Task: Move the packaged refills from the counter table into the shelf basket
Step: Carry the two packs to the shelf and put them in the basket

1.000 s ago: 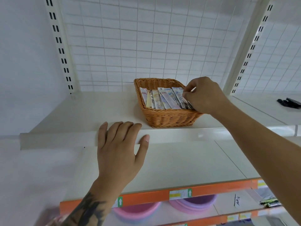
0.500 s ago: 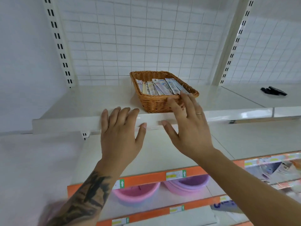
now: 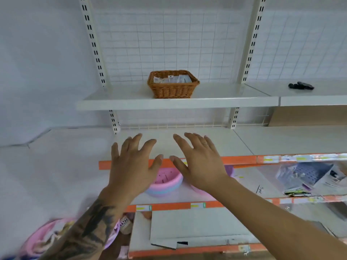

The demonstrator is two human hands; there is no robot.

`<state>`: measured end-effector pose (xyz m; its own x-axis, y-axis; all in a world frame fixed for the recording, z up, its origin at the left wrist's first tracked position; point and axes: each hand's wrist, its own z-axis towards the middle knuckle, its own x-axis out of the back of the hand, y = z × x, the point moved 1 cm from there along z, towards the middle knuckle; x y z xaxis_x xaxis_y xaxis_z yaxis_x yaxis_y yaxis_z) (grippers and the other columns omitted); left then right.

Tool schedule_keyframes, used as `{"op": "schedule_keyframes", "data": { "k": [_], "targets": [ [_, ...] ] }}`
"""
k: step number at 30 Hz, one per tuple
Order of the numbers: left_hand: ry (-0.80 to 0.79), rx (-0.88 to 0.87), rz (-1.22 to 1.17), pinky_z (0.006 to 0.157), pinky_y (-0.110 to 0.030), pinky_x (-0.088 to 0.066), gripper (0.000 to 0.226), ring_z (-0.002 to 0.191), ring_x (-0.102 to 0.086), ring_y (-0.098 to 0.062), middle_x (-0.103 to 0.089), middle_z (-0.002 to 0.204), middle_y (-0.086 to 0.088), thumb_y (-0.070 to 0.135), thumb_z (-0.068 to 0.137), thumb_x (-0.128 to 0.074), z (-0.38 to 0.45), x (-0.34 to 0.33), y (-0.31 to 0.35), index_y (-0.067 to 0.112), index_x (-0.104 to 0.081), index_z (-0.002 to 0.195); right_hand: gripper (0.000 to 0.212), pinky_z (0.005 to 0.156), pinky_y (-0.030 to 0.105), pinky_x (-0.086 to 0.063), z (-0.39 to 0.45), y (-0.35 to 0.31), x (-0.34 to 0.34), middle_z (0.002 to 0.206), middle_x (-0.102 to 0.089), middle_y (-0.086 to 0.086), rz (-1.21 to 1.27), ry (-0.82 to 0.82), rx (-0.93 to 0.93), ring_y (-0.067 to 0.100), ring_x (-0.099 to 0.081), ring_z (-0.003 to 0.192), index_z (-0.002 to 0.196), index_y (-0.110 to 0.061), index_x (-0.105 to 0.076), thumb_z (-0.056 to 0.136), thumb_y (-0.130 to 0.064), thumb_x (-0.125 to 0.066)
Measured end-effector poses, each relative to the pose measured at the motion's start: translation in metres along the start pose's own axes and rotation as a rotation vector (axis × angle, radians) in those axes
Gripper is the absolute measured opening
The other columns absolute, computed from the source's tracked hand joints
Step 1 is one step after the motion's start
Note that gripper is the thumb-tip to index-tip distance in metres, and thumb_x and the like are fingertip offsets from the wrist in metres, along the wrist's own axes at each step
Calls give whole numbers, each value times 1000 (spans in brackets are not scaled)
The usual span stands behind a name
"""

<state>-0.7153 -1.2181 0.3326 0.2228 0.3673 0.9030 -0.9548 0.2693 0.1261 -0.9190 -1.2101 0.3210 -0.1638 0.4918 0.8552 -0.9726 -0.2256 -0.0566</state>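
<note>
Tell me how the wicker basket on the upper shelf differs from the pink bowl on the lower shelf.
The wicker basket is brown, woven and roughly rectangular; the pink bowl is smooth, round and pink with a blue band. The wicker basket holds packaged refills and stands in full view; the pink bowl is partly hidden behind the left hand. Both sit upright on shelves, untouched.
</note>
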Motion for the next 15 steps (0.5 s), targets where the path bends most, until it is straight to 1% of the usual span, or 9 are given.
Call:
{"op": "schedule_keyframes", "data": {
  "k": [4,8,10,12,15],
  "targets": [
    [-121,80,54,121,-61,-18,54,151,-32,-29,-34,164,-4,60,98,-42,-83,-1,9,37,-49,147,63,115,56,-38,-61,-12,-7,144,-57,16,21,-66,54,40,-54,132,147,-21,-51,97,-58,-47],
    [-198,116,102,120,-64,-20,54,149,-35,-33,-38,162,-6,59,98,-49,-148,8,9,34,-50,146,61,114,56,-38,-109,-34,-1,144,-56,16,-11,-129,122,40,-53,132,144,-20,-53,97,-57,-48],
    [-224,136,124,121,-63,-18,55,151,-31,-32,-35,164,-7,60,99,-47,-173,16,7,35,-47,149,59,112,56,-40,-130,-47,8,142,-57,17,-21,-131,133,41,-54,129,142,-20,-55,95,-56,-49],
    [-238,140,135,123,-61,-15,56,154,-24,-31,-27,168,-5,58,101,-43,-194,26,7,37,-40,152,60,111,57,-41,-147,-61,21,141,-58,17,-12,-117,130,41,-55,129,141,-20,-56,95,-56,-49],
    [-251,139,133,125,-58,-13,56,156,-18,-28,-20,170,-3,56,102,-41,-223,39,5,39,-33,155,59,110,57,-43,-166,-81,41,142,-58,17,15,-102,123,41,-55,129,141,-20,-56,95,-56,-55]
  ]
}}
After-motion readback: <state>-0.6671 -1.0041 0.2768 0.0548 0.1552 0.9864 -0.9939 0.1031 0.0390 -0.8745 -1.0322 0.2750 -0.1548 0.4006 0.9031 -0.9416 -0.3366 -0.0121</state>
